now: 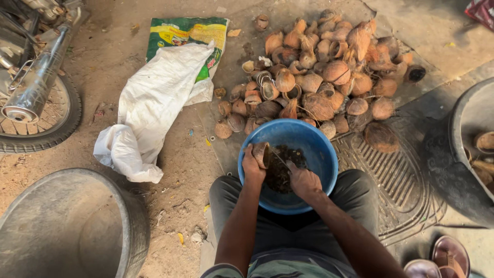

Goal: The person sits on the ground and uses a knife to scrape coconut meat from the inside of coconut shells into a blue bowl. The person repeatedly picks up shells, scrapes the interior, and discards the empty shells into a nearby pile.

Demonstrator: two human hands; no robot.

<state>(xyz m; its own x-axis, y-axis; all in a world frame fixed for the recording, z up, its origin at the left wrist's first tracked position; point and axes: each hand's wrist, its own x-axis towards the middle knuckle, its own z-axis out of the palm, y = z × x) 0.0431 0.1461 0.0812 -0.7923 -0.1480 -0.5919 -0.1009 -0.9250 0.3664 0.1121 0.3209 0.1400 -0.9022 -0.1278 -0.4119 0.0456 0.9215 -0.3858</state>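
My left hand holds a coconut shell half over a blue plastic tub that sits between my knees. My right hand grips a thin knife whose tip reaches toward the shell. Dark scraped pieces lie in the tub's bottom. Beyond the tub, a large heap of brown coconut shells covers the ground.
White and green sacks lie to the left of the heap. A big metal basin stands at lower left, a motorcycle wheel at far left. A dark tub with shells is at right, on a ridged mat. Sandals at lower right.
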